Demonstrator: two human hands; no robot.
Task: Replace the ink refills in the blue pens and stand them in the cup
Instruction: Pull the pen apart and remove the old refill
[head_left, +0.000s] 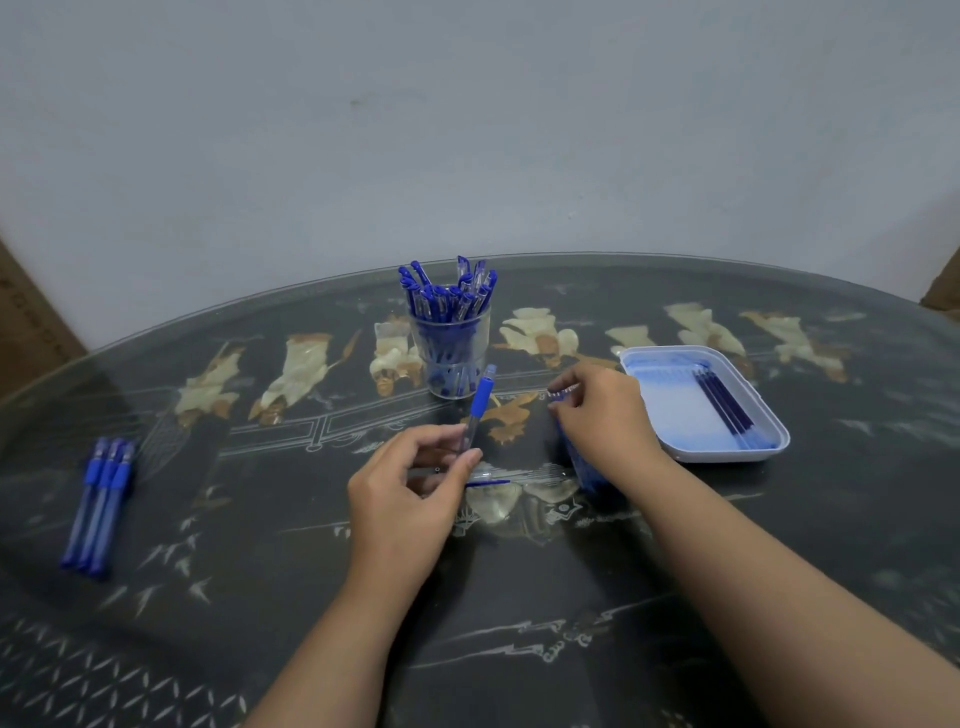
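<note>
My left hand (415, 483) grips a blue pen (478, 410) by its clear barrel, with the blue grip end pointing up toward the cup. My right hand (602, 410) pinches a small clear pen part (563, 391) at its fingertips; it is too blurred to name exactly. A thin blue refill (491, 483) lies on the table between my hands. The glass cup (453, 364) stands just behind the pen and holds several blue pens upright. Three blue pens (98, 504) lie side by side at the left.
A white tray (675, 441) at the right holds a few dark blue refills (727, 405). A blue object (589, 470) sits partly hidden under my right wrist. The dark patterned glass-topped table (260, 571) ends at a pale wall behind.
</note>
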